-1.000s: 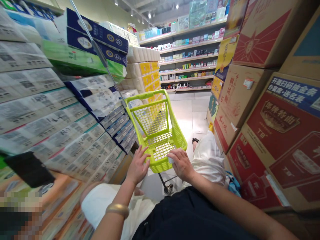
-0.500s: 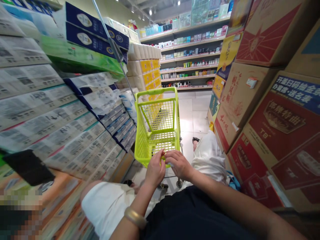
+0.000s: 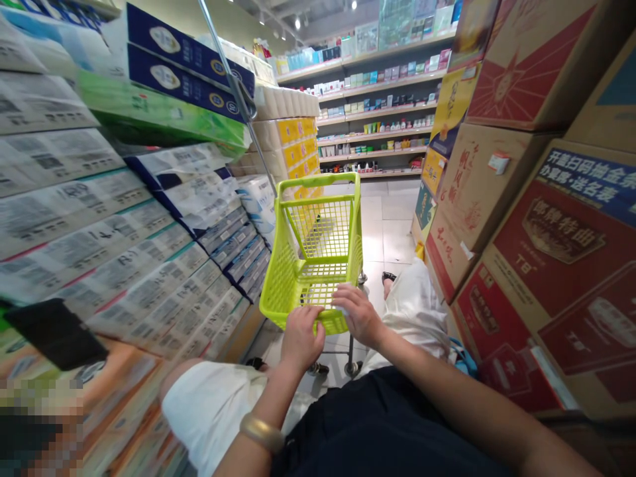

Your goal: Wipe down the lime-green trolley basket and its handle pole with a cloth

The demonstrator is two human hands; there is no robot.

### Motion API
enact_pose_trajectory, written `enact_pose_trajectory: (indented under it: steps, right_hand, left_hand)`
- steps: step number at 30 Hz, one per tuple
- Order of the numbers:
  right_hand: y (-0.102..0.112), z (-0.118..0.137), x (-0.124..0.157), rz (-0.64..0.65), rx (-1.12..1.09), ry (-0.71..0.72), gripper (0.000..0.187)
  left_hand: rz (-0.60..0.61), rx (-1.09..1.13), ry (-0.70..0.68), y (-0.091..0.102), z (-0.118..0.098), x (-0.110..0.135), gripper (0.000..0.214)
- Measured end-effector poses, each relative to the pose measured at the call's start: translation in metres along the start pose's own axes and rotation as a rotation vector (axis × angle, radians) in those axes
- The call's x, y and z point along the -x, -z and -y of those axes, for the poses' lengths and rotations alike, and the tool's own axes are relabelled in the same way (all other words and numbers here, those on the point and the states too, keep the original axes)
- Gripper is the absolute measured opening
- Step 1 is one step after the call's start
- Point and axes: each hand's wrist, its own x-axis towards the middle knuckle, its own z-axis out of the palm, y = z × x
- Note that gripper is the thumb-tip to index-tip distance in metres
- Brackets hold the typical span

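Note:
A lime-green plastic shopping cart (image 3: 318,245) stands in the aisle just ahead of me, and its basket holds nothing. My left hand (image 3: 301,336) grips the cart's near rim, fingers curled over the edge. My right hand (image 3: 358,315) rests on the same rim beside it, fingers bent over the top and over a small pale thing that I cannot make out. A gold bangle (image 3: 261,432) sits on my left wrist. I wear a dark top and white trousers.
Stacked packs of tissue and toilet paper (image 3: 124,218) wall the left side. Red and brown cardboard cartons (image 3: 536,218) are piled on the right. A metal pole (image 3: 233,86) leans over the left stacks. White floor tiles (image 3: 382,225) lead to shelves of bottles (image 3: 377,112) at the far end.
The cart swung from pointing right to straight ahead and came closer. My left hand went from open beside the rim to gripping it. My right hand stayed on the rim.

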Motion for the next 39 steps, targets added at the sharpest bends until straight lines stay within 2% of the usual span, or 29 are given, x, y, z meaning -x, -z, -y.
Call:
enact_pose_trajectory:
  steps: [3,5,7,10,13,17,20,22,24,27,29,32,34,37,39]
  right_hand:
    - [-0.004,0.006,0.005,0.091,-0.020,0.110,0.038]
    - [-0.001,-0.006,-0.001,0.105,-0.010,0.128,0.037]
    - [0.003,-0.026,-0.012,0.054,0.028,0.054,0.037]
    - [0.006,-0.046,-0.025,-0.075,0.092,-0.140,0.040]
    - [0.002,-0.034,-0.019,-0.040,0.026,-0.135,0.043]
    - [-0.006,0.000,0.002,0.087,-0.082,0.036,0.048]
    - [-0.008,-0.002,-0.002,0.132,-0.076,0.110,0.046]
    - [-0.008,-0.017,-0.015,0.096,-0.052,0.056,0.044]
    - [-0.010,-0.030,-0.029,0.005,-0.022,-0.073,0.042]
    - [-0.015,-0.030,-0.033,-0.101,-0.004,-0.199,0.039]
    - [-0.018,-0.014,-0.022,-0.065,-0.030,-0.153,0.040]
    - [-0.016,0.014,-0.002,0.047,-0.113,-0.010,0.044]
    - [-0.013,0.020,0.003,0.085,-0.152,0.053,0.043]
    - [-0.008,0.003,-0.012,0.128,-0.147,0.085,0.034]
    - [-0.007,-0.017,-0.028,0.122,-0.109,0.034,0.028]
  left_hand:
    - [-0.007,-0.050,-0.019,-0.002,-0.007,0.003,0.031]
    - [-0.009,-0.041,-0.042,-0.005,-0.011,0.006,0.032]
    - [-0.001,-0.027,-0.055,-0.007,-0.012,0.008,0.033]
    - [0.006,-0.002,-0.053,-0.007,-0.011,0.010,0.035]
    - [0.014,0.013,-0.049,-0.005,-0.008,0.011,0.034]
    - [0.019,-0.032,-0.027,-0.002,-0.005,0.010,0.025]
    - [0.021,-0.033,-0.026,0.000,-0.003,0.010,0.022]
    - [0.014,-0.016,-0.036,0.000,-0.002,0.010,0.026]
    - [0.007,-0.012,-0.045,0.000,-0.002,0.010,0.029]
    - [0.008,-0.021,-0.050,0.000,-0.004,0.010,0.028]
    - [0.010,-0.032,-0.050,0.000,-0.005,0.010,0.027]
    - [0.012,-0.045,-0.047,0.000,-0.004,0.011,0.021]
    - [0.014,-0.047,-0.046,0.001,-0.003,0.012,0.018]
    - [0.019,-0.036,-0.049,0.002,-0.002,0.012,0.021]
    - [0.018,-0.029,-0.051,0.002,-0.003,0.011,0.025]
